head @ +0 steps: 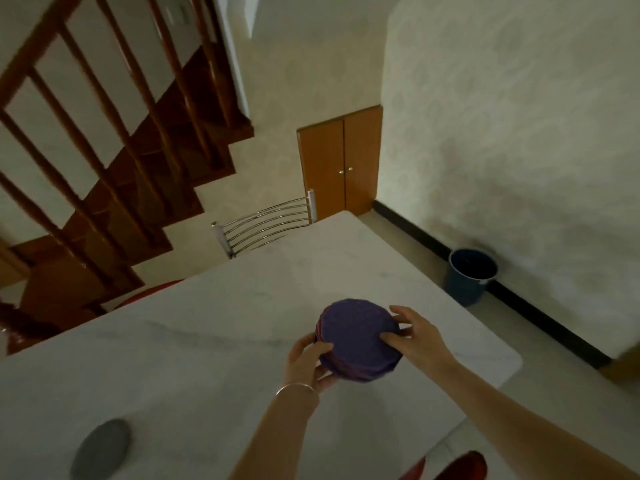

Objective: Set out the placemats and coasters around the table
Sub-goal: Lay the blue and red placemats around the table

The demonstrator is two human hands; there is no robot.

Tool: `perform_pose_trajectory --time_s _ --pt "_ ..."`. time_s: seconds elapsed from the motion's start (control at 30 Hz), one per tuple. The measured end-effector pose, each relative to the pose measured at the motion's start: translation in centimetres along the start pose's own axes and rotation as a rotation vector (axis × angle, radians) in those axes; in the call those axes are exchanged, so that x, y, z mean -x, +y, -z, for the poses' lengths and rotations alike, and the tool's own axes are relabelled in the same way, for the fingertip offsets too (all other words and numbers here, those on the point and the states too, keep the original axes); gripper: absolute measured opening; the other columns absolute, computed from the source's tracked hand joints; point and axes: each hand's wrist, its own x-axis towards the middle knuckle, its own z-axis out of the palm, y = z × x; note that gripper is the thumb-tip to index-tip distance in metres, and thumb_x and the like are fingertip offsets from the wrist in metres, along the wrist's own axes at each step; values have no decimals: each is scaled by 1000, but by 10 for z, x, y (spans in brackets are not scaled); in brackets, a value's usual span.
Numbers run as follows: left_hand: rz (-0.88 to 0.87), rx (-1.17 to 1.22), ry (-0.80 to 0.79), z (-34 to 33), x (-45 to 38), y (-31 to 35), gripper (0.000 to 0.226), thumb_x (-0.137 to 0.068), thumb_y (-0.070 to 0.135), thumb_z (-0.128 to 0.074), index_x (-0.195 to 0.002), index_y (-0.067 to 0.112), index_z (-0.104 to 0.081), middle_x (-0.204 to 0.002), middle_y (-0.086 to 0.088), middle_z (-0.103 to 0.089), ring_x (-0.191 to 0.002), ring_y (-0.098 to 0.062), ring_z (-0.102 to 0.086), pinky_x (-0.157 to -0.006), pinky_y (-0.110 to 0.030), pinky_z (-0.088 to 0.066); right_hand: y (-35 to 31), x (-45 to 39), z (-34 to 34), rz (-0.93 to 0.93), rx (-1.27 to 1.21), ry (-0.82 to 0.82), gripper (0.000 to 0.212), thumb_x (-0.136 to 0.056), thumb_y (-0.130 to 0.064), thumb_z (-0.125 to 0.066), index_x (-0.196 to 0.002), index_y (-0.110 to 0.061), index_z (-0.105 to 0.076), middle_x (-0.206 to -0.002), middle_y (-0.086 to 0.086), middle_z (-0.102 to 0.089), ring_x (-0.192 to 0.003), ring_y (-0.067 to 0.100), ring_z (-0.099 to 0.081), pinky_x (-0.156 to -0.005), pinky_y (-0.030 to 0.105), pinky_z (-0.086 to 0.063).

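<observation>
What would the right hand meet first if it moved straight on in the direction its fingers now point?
The right hand points left across the purple stack of coasters it grips. Beyond the stack, the left hand holding the opposite edge would probably come first, though depth is hard to judge.

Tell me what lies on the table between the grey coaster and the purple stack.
Nothing: the head view shows only bare table between the grey coaster and the purple stack, apart from the left forearm crossing above it.

Stack of round purple coasters [358, 339] with reddish edges showing, held tilted above white marble desk [214, 327]. Single grey round coaster [101, 448] flat on desk, near left corner, well apart.
</observation>
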Motion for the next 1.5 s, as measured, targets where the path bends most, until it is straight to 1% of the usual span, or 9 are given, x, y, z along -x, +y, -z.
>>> perform_pose_trajectory --time_s 0.13,0.3,0.53,0.7,0.9,1.03,1.23,1.33,1.5 --pt "-12 -16 14 -64 -15 -33 40 -74 5 -70 -112 15 -61 -107 -13 -64 -84 -32 -67 -64 -38 -57 44 -24 60 3 -28 -15 57 -76 -24 -74 -128 -23 -49 -113 -4 -60 -90 16 -62 -82 31 -52" --pt "10 15 96 -135 -27 -69 33 -78 4 -65 -109 13 -61 -106 -13 -62 -84 -32 -66 -61 -39 -57 80 -48 121 47 -13 -76 60 -76 -25 -73 -130 -22 -47 -114 -6 -56 -98 20 -61 -88 42 -52" --pt "-9 80 131 -184 -32 -78 41 -76 6 -67 -116 11 -60 -114 -14 -63 -87 -32 -67 -60 -36 -57 101 -76 154 61 -140 -162 56 -76 -9 -73 -126 -16 -48 -114 -1 -51 -92 16 -56 -72 26 -48" --pt "-39 78 145 -189 -43 -68 35 -75 4 -67 -108 14 -61 -108 -11 -65 -83 -31 -67 -59 -37 -57 100 -95 154 59 -109 -200 62 -75 -9 -73 -129 -16 -45 -112 -2 -51 -99 21 -58 -84 41 -53" --pt "-72 157 83 -172 -58 -48 50 -65 14 -77 -113 15 -62 -113 -13 -66 -92 -32 -68 -64 -39 -58 82 -124 143 42 -103 -164 52 -72 -2 -74 -110 -25 -47 -92 -4 -55 -87 17 -59 -73 38 -56" --pt "-85 199 59 -161 -73 -27 33 -78 9 -70 -109 19 -61 -109 -11 -65 -90 -32 -66 -61 -38 -57 62 -146 131 5 -100 -192 50 -74 5 -67 -101 -30 -46 -93 3 -58 -82 17 -61 -69 44 -59" --pt "-140 186 102 -136 -82 8 32 -79 1 -64 -104 21 -60 -92 -6 -66 -78 -26 -65 -64 -39 -57 31 -181 120 56 -72 -211 52 -75 8 -67 -116 -14 -44 -86 0 -58 -80 16 -62 -62 33 -57" --pt "-156 195 165 -121 -86 11 28 -79 2 -63 -100 21 -61 -89 -5 -66 -75 -24 -65 -60 -36 -58 24 -196 107 61 -88 -256 51 -74 10 -66 -116 -12 -47 -90 3 -56 -76 16 -60 -48 24 -55" --pt "-152 262 280 -113 -93 2 24 -81 4 -59 -97 21 -64 -83 -3 -68 -69 -22 -66 -58 -35 -57 33 -217 73 190 -4 -376 48 -70 10 -65 -112 -11 -57 -113 8 -53 -95 34 -61 -76 52 -56"
